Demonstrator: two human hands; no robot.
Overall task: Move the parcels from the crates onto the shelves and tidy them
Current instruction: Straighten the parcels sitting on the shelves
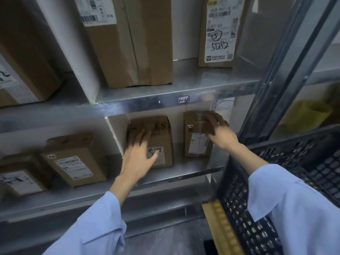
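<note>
Two small cardboard parcels stand on the lower metal shelf [193,167]. My left hand [139,153] lies flat with spread fingers against the front of the middle parcel [161,131], which bears handwriting on top and a white label. My right hand [219,129] grips the top right corner of the narrower parcel [195,142], upright at the shelf's right end, marked with a small tag and a white label. Both hands are motion-blurred.
A black plastic crate [239,208] sits at the lower right under my right forearm. Two more labelled parcels [75,159] stand further left on the same shelf. The upper shelf [165,103], tagged 1-4, holds taller boxes [132,43]. A steel upright [276,70] bounds the right side.
</note>
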